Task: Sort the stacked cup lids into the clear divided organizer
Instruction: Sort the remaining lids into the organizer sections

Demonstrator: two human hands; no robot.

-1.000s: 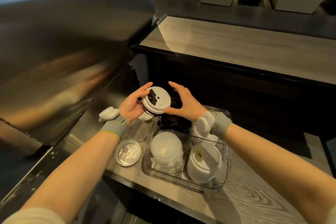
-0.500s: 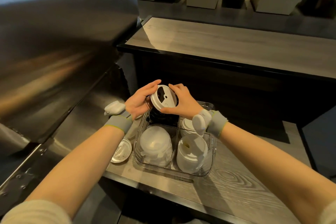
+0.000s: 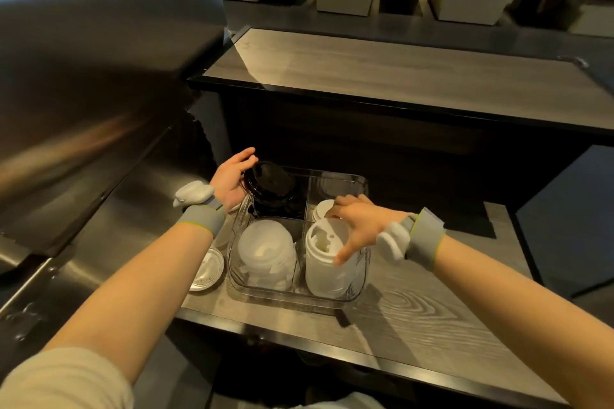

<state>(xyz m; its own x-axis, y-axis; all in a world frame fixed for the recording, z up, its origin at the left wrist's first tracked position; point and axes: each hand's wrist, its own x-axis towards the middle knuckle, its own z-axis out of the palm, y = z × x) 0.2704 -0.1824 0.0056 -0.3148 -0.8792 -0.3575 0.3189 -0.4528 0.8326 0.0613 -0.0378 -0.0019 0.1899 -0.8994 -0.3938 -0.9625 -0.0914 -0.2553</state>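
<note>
The clear divided organizer [image 3: 360, 289] stands on the wooden counter with four compartments. Translucent dome lids [image 3: 265, 252] fill the front left one, and a tall stack of white lids [image 3: 320, 272] fills the front right. My right hand [image 3: 357, 224] grips the top white lid [image 3: 327, 234] on that stack, fingers spread around its rim. A stack of black lids [image 3: 270, 188] sits in the back left compartment, with my left hand [image 3: 231, 181] cupped around its left side. One white lid [image 3: 321, 209] lies low in the back right compartment.
A clear flat lid [image 3: 206, 271] lies on the counter left of the organizer, and another is partly hidden under my left wrist. A stainless steel surface [image 3: 99, 216] slopes up on the left. A raised wooden counter [image 3: 398, 76] runs behind. The counter's front edge [image 3: 332, 350] is close.
My right hand carried the white lid from above the black stack down onto the front right white stack. My left hand stayed at the black lids.
</note>
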